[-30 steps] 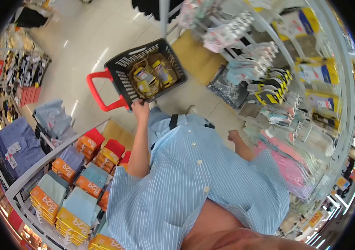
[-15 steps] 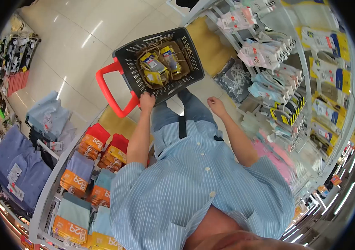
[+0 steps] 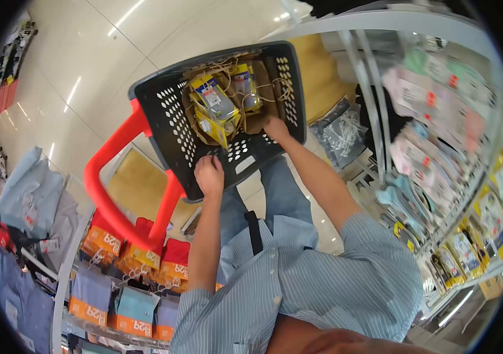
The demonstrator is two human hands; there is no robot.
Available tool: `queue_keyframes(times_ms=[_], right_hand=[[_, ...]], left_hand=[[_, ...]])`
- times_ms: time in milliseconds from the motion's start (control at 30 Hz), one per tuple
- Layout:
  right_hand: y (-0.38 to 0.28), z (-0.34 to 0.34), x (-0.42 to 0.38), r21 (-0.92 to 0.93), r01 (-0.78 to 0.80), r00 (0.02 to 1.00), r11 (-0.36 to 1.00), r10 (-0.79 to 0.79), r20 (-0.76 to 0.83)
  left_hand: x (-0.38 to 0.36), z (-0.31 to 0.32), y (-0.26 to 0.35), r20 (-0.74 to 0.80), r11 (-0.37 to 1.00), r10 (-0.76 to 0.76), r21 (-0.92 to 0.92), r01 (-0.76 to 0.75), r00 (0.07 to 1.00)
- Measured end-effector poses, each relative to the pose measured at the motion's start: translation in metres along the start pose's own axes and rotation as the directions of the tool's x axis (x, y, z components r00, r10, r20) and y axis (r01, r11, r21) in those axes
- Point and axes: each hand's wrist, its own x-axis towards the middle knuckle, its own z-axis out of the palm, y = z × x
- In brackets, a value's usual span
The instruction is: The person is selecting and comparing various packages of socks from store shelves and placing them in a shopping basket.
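Note:
A black plastic shopping basket [image 3: 172,127] with a red handle [image 3: 107,194] stands in front of my legs. Inside it are brown paper bags [image 3: 270,106] with twisted cord handles, holding several yellow packets [image 3: 216,100] with grey contents. My left hand [image 3: 209,175] is over the basket's near side, its fingers loosely bent and pointing inward, with nothing seen in them. Reaching inside, my right hand [image 3: 276,128] has its fingers closed at the near edge of the right paper bag; the fingertips are partly hidden.
Racks of orange-labelled folded packs [image 3: 136,307] stand close on the left, near hanging grey-blue clothing [image 3: 30,189]. On the right, a white metal rack holds hanging packs of pastel socks [image 3: 417,94]. A dark plastic-wrapped pack [image 3: 343,130] lies low beside the basket. Tiled floor [image 3: 92,65] extends beyond.
My right hand has moved from beside my leg into the basket, to the paper bag. My left hand has let go of the rim near the handle and shifted inward. The basket appears closer.

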Motion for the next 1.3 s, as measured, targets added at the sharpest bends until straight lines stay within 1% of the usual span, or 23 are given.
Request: queue_keyframes(times_ms=[33, 67, 100, 133, 167, 200, 233, 267, 367, 500, 533, 633, 733, 833, 867, 900, 967, 1033, 1067, 1100, 1167, 1200, 1300], right_hand=[[0.002, 0.019, 0.032, -0.011, -0.022, 0.999, 1.0, 0.022, 0.029], [0.008, 0.035, 0.062, -0.025, -0.046, 0.998, 0.999, 0.047, 0.05], [0.017, 0.049, 0.08, -0.081, -0.062, 0.991, 0.995, 0.071, 0.112], [0.021, 0.063, 0.104, -0.136, -0.057, 0.982, 0.989, 0.08, 0.17], [0.025, 0.076, 0.13, -0.188, -0.048, 0.97, 0.981, 0.091, 0.226], [0.039, 0.094, 0.156, -0.28, 0.051, 0.947, 0.959, 0.042, 0.317], [0.064, 0.128, 0.184, -0.217, 0.027, 0.978, 0.976, 0.019, 0.206], [0.071, 0.139, 0.207, -0.171, 0.016, 0.983, 0.985, 0.016, 0.185], [0.066, 0.149, 0.242, 0.066, -0.043, 0.981, 0.997, 0.03, 0.192], [0.062, 0.169, 0.252, 0.335, -0.086, 0.985, 0.938, 0.028, 0.173], [0.061, 0.169, 0.255, 0.374, -0.085, 0.986, 0.924, 0.025, 0.163], [0.06, 0.162, 0.252, 0.436, -0.093, 0.987, 0.895, 0.027, 0.156], [0.058, 0.156, 0.24, 0.409, -0.072, 0.992, 0.91, 0.023, 0.123], [0.052, 0.158, 0.233, 0.388, -0.034, 0.999, 0.921, 0.02, 0.041], [0.05, 0.16, 0.231, 0.385, -0.009, 1.0, 0.923, 0.012, -0.003], [0.048, 0.164, 0.228, 0.384, 0.041, 0.997, 0.923, -0.011, -0.082], [0.045, 0.169, 0.229, 0.387, 0.224, 0.947, 0.895, -0.105, -0.305], [0.039, 0.165, 0.224, 0.269, 0.182, 0.944, 0.946, -0.092, -0.316], [0.011, 0.129, 0.217, 0.013, -0.136, 0.991, 0.991, 0.136, -0.006], [0.006, 0.123, 0.216, -0.114, -0.16, 0.987, 0.981, 0.16, -0.003], [0.012, 0.11, 0.213, -0.087, -0.099, 0.991, 0.991, 0.106, 0.079], [-0.007, 0.081, 0.196, -0.072, -0.203, 0.978, 0.977, 0.206, 0.035], [0.005, 0.054, 0.18, -0.102, -0.122, 0.984, 0.987, 0.134, 0.116]], left_hand=[[-0.002, -0.006, 0.009, -0.162, 0.986, 0.161, 0.059, -0.153, 0.974], [-0.005, -0.022, 0.029, -0.263, 0.971, 0.239, 0.078, -0.226, 0.935], [-0.018, -0.032, 0.034, -0.275, 0.971, 0.23, 0.001, -0.239, 0.933], [-0.03, -0.035, 0.026, -0.213, 0.967, 0.256, 0.055, -0.25, 0.943], [-0.034, -0.02, 0.011, -0.188, 0.971, 0.224, 0.131, -0.202, 0.956], [-0.04, -0.011, -0.004, -0.145, 0.965, 0.189, 0.212, -0.156, 0.971], [-0.038, -0.006, -0.008, -0.142, 0.964, 0.19, 0.213, -0.157, 0.971], [-0.032, 0.001, -0.004, -0.145, 0.964, 0.196, 0.21, -0.163, 0.97], [-0.033, -0.003, 0.001, -0.109, 0.965, 0.192, 0.201, -0.168, 0.975], [-0.024, 0.0, 0.007, -0.053, 0.968, 0.139, 0.219, -0.124, 0.989], [-0.027, 0.004, 0.002, -0.075, 0.964, 0.158, 0.227, -0.138, 0.984], [-0.024, 0.004, 0.007, -0.083, 0.97, 0.13, 0.216, -0.11, 0.988], [-0.024, 0.004, 0.01, -0.073, 0.97, 0.129, 0.216, -0.111, 0.989], [-0.025, 0.003, 0.014, -0.049, 0.975, 0.127, 0.19, -0.116, 0.991], [-0.024, 0.004, 0.014, -0.056, 0.975, 0.13, 0.189, -0.117, 0.99], [-0.025, 0.003, 0.016, -0.06, 0.975, 0.13, 0.189, -0.117, 0.99], [-0.022, 0.006, 0.016, -0.078, 0.973, 0.135, 0.199, -0.117, 0.988], [-0.024, 0.005, 0.019, -0.085, 0.969, 0.13, 0.22, -0.108, 0.988], [-0.025, 0.004, 0.019, -0.086, 0.968, 0.129, 0.225, -0.107, 0.988], [-0.026, 0.007, 0.018, -0.092, 0.969, 0.132, 0.222, -0.109, 0.987], [-0.028, 0.007, 0.017, -0.11, 0.967, 0.146, 0.226, -0.118, 0.983], [-0.028, 0.009, 0.018, -0.124, 0.966, 0.151, 0.228, -0.12, 0.981], [-0.031, 0.008, 0.019, -0.179, 0.962, 0.185, 0.235, -0.141, 0.966]])
